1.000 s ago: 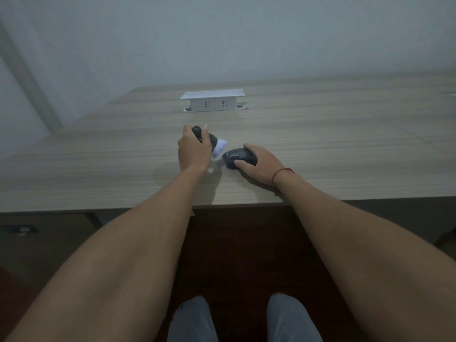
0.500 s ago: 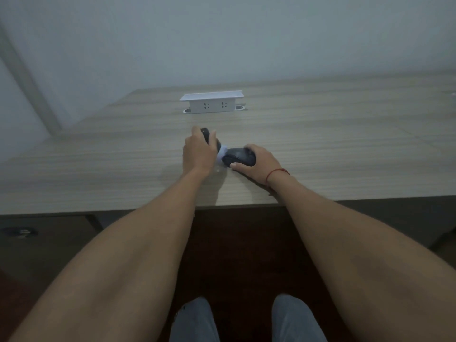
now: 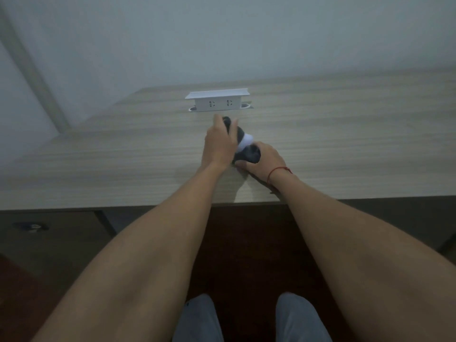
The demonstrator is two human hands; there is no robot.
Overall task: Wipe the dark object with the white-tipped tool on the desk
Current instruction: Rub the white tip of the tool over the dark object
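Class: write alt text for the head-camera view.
A left hand presses a dark-handled, white-tipped tool against a dark rounded object held by the right hand on a pale wood-grain desk; a white socket box stands behind.

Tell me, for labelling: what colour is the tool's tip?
White, on the tool's tip; head view.

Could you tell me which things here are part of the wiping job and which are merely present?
In use: white-tipped tool in the left hand; dark object held by the right hand; desk.
Merely present: white socket box; red wrist string.
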